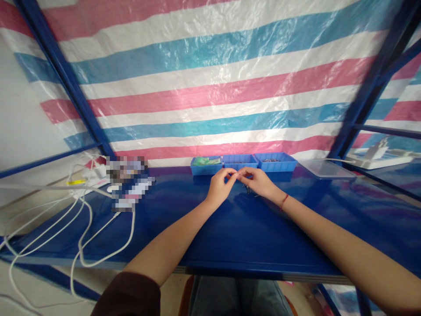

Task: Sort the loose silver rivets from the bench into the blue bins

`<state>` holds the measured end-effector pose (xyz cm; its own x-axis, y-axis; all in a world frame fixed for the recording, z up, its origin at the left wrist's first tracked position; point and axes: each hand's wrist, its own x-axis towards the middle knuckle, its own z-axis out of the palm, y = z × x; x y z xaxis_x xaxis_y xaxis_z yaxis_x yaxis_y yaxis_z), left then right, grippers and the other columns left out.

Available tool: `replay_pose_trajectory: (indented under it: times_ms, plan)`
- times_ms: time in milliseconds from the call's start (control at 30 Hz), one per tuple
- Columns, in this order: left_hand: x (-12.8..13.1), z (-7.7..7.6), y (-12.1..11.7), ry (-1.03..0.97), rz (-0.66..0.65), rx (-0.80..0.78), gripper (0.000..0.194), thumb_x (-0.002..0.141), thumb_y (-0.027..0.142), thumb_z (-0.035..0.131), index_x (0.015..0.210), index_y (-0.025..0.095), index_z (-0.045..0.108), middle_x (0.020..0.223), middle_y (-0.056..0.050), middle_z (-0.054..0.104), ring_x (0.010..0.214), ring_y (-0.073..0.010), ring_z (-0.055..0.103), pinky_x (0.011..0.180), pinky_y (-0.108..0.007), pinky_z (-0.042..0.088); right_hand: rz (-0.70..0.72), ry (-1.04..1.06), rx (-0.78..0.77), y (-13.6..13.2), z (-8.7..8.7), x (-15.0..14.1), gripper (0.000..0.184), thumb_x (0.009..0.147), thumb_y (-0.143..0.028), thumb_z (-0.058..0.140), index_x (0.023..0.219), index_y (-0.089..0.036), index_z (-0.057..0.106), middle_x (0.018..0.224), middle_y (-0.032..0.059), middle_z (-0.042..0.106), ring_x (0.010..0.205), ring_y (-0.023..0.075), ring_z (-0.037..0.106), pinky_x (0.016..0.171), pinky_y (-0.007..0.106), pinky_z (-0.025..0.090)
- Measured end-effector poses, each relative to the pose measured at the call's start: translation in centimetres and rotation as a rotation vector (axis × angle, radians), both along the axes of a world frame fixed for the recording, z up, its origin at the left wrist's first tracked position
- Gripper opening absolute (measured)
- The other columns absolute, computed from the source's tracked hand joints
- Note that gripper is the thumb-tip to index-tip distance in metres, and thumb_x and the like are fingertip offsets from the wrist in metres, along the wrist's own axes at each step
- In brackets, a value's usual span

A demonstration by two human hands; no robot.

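My left hand [221,186] and my right hand [257,181] meet fingertip to fingertip above the blue table [230,237]. Both are closed in a pinch; whatever lies between the fingertips is too small to make out. Under my right hand, several small thin metal pieces [247,188] lie on the table. Just beyond the hands stand three blue bins in a row. Green pieces fill the left bin [207,170]. The middle bin [240,162], partly behind my fingers, and the right bin [278,165] hold small dark metal parts.
A translucent plastic lid [327,168] lies at the back right, near a white power strip [378,159]. White cables [90,237] loop over the table's left end, beside a blurred-out patch. A striped plastic sheet [210,87] hangs behind, between blue metal posts.
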<state>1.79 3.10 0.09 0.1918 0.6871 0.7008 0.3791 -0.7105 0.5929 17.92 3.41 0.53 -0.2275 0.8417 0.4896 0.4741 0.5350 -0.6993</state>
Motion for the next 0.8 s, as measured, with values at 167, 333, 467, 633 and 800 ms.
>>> replay_pose_trajectory:
  times_ms: [167,333,467,633,800]
  plan:
    - [0.0,-0.2,0.3,-0.012,0.009,-0.001,0.013,0.083,0.026,0.054,0.087,0.018,0.063,0.086,-0.002,0.067,0.071,-0.0112,0.059,0.072,-0.024,0.048,-0.073,0.053,0.063,0.1,0.4,0.5,0.024,0.075,-0.040,0.058,0.079,-0.016,0.063,0.075,0.0048,0.065,0.069,0.0167,0.059,0.063,0.029,0.045]
    - [-0.2,-0.7,0.8,-0.018,0.030,-0.011,0.013,0.083,0.027,0.053,0.087,0.018,0.063,0.088,-0.003,0.066,0.074,-0.0119,0.060,0.073,-0.024,0.048,-0.108,0.061,0.124,-0.2,1.0,0.5,0.026,0.075,-0.041,0.060,0.081,-0.016,0.065,0.075,0.0042,0.065,0.069,0.0159,0.059,0.064,0.028,0.045]
    - [-0.2,-0.7,0.9,-0.018,0.042,-0.027,0.015,0.084,0.028,0.052,0.087,0.018,0.063,0.088,-0.003,0.066,0.078,-0.0128,0.060,0.074,-0.024,0.048,-0.096,0.028,0.158,-1.0,1.6,0.1,0.025,0.078,-0.039,0.057,0.082,-0.016,0.064,0.077,0.0042,0.065,0.071,0.0154,0.059,0.064,0.027,0.044]
    - [-0.1,-0.8,0.8,0.038,0.033,-0.060,0.018,0.086,0.029,0.047,0.091,0.018,0.061,0.090,-0.004,0.065,0.078,-0.0129,0.060,0.076,-0.026,0.048,-0.070,-0.020,0.186,-1.6,2.0,-0.3,0.022,0.080,-0.035,0.051,0.079,-0.017,0.062,0.074,0.0035,0.064,0.068,0.0150,0.057,0.063,0.027,0.044]
    - [0.4,-1.1,0.1,0.176,-0.014,-0.030,0.039,0.086,0.028,0.046,0.125,0.019,0.044,0.109,-0.008,0.058,0.078,-0.0128,0.059,0.083,-0.031,0.048,-0.397,0.178,0.107,1.1,1.3,2.6,0.026,0.076,-0.037,0.051,0.079,-0.014,0.062,0.070,0.0066,0.065,0.057,0.0156,0.057,0.056,0.028,0.046]
